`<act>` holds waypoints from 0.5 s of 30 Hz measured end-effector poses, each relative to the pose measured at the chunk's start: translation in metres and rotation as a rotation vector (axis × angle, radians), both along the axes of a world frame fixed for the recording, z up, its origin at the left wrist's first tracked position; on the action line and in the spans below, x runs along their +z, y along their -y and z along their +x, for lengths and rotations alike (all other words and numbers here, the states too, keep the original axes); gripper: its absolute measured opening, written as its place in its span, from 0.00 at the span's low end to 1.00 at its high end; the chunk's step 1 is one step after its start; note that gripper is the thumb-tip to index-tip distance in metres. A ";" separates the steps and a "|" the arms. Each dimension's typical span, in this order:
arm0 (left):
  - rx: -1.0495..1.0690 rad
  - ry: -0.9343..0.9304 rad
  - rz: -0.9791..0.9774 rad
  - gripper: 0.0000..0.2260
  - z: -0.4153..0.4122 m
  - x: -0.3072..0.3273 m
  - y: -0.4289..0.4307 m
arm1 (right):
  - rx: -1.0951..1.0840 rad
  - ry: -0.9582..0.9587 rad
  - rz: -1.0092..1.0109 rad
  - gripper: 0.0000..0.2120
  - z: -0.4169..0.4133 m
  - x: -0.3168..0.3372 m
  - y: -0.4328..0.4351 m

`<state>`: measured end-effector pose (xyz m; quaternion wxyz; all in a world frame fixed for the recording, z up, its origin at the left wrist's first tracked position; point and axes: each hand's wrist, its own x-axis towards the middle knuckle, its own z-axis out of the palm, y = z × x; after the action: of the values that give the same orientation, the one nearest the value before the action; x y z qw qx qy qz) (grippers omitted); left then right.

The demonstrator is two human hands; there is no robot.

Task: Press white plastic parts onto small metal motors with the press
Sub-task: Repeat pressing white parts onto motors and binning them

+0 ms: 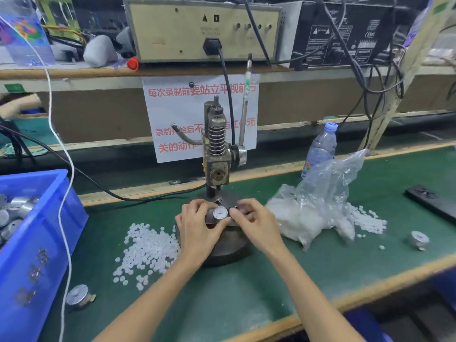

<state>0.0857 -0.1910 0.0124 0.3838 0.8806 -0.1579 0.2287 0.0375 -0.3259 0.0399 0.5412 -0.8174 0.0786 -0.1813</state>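
Note:
A small round metal motor [220, 214] sits on the base of the hand press [217, 154], just in front of the ram. My left hand [197, 225] grips the motor from the left with curled fingers. My right hand [254, 220] pinches at its right edge with thumb and fingers; whether a white part is between them is hidden. A heap of white plastic parts [145, 250] lies left of the press base. More white parts [365, 220] spill from a clear plastic bag [320, 201] on the right.
A blue bin [37, 243] with several metal motors stands at the left. Single motors lie at front left [77, 296] and at right [418, 239]. A water bottle [320, 149] stands behind the bag. A black plate [431, 201] is at far right. Cables cross the green mat.

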 end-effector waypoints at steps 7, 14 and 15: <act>-0.353 -0.113 -0.207 0.15 -0.059 0.003 0.042 | -0.003 -0.090 -0.130 0.09 -0.044 -0.009 0.015; -0.598 -0.275 -0.220 0.15 -0.135 -0.010 0.117 | -0.299 -0.124 -0.124 0.10 -0.143 -0.027 0.078; -0.627 -0.307 -0.216 0.15 -0.148 -0.014 0.127 | -0.336 -0.132 -0.103 0.10 -0.158 -0.032 0.086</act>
<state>-0.0623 -0.3184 -0.0019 0.5454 0.7678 -0.3355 -0.0194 -0.1209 -0.4120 0.0081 0.4542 -0.8296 0.2398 -0.2191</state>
